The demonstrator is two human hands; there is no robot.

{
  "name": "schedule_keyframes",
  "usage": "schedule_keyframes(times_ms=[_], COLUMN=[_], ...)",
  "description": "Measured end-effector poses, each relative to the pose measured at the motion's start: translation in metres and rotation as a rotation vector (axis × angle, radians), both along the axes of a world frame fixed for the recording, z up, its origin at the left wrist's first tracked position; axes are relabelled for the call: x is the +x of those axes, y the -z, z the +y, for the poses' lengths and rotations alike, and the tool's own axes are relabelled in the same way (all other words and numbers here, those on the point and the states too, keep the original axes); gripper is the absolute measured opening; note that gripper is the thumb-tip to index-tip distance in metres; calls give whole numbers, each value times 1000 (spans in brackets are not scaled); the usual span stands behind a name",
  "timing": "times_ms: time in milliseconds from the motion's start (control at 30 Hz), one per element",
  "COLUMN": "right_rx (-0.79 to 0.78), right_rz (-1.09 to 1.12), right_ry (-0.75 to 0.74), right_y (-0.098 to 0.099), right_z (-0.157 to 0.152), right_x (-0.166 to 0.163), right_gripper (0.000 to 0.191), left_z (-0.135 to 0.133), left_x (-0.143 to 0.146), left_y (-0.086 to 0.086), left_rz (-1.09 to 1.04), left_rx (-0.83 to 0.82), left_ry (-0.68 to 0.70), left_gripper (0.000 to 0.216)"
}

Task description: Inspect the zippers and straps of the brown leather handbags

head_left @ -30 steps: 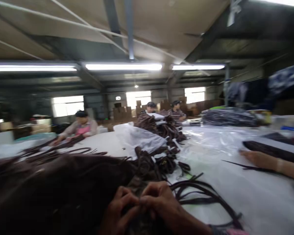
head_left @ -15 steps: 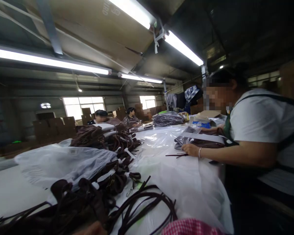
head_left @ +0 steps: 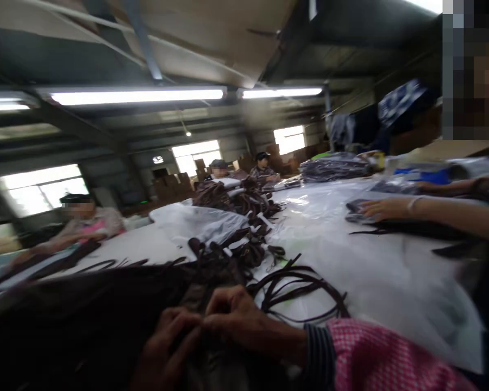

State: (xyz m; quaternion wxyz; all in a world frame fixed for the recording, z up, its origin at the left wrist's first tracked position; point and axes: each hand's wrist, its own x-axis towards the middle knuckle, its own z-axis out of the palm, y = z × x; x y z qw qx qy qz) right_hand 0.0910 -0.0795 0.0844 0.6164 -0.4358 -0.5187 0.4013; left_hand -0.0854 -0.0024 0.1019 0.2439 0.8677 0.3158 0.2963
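My left hand [head_left: 167, 347] and my right hand [head_left: 236, 320] meet at the bottom centre of the head view, fingers curled and pinched together on a dark brown leather piece [head_left: 106, 320] that lies in front of me. The exact part they grip is blurred. My right sleeve [head_left: 375, 358] is pink checked with a dark striped cuff. A loose bundle of dark brown straps [head_left: 297, 288] lies just right of my right hand on the white table [head_left: 370, 271].
A heap of brown strapped items [head_left: 240, 217] and a clear plastic bag [head_left: 199, 222] run down the table's middle. A person's forearm and hand [head_left: 391, 209] reach in from the right. Other people sit at the far left [head_left: 85, 222] and back [head_left: 236, 171].
The view swung right and up, then back left and down. My hands dropped out of sight half a second ago and are in view again, still closed on the brown piece.
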Motion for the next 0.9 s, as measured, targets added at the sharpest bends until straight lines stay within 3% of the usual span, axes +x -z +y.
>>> schedule_keyframes(times_ms=[100,233,433,533,667,767,900], right_rx=[-4,86,98,96,37,0,20], right_rz=[-94,-403,-954,-1066,-988,-941,-895], right_ry=[-16,102,-47,-84,-289,-437,-418], right_y=[-11,-13,-12,-17,-29,-31,-23], right_z=[-15,-15,-28,-33,-36,-35,-28], right_x=[10,32,31,32,48,56,53], right_gripper=[12,12,28,23,27,26,18], left_z=[-19,-20,-19,-15,-21,-30,-33], left_x=[-12,-17,-33,-36,-32,-23,-12], left_y=[-25,-54,-85,-88,-86,-81,-68], left_rz=[88,312,509,561,702,811,888], left_rx=[13,61,38,92,238,443,650], left_ry=[97,268,563,621,582,504,434], left_gripper=[26,24,21,16,44,55,48])
